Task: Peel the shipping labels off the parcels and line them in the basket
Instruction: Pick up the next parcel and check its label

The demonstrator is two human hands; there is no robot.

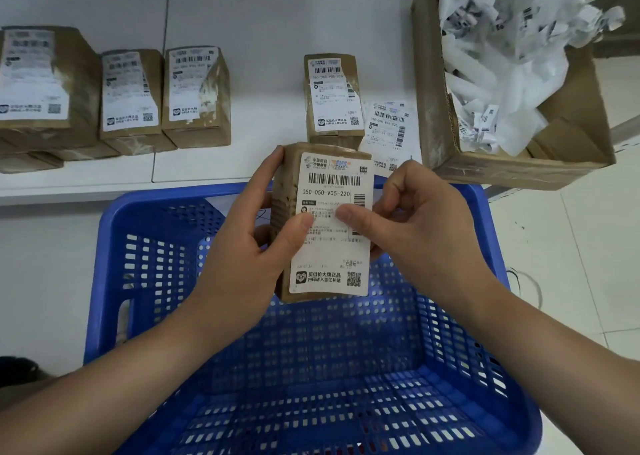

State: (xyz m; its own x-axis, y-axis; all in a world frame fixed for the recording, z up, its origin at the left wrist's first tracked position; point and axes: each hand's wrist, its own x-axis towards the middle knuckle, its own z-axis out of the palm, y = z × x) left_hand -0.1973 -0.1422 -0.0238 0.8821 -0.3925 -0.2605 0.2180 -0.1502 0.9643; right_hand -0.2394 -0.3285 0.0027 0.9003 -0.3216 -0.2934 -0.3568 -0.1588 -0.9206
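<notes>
I hold a small brown parcel (287, 191) upright above the blue perforated basket (145, 219). A white shipping label (332, 243) covers its front. My left hand (252, 236) grips the parcel's left side, thumb on the label's left part. My right hand (415, 219) holds the parcel's right edge, its thumb lying across the label's middle. Whether any part of the label has lifted off I cannot tell.
On the white shelf stand three labelled parcels (131, 94) at the left and one (332, 97) in the middle, with a loose label (388, 128) beside it. An open cardboard box (429, 108) at the right holds crumpled label scraps. Tiled floor lies right of the basket.
</notes>
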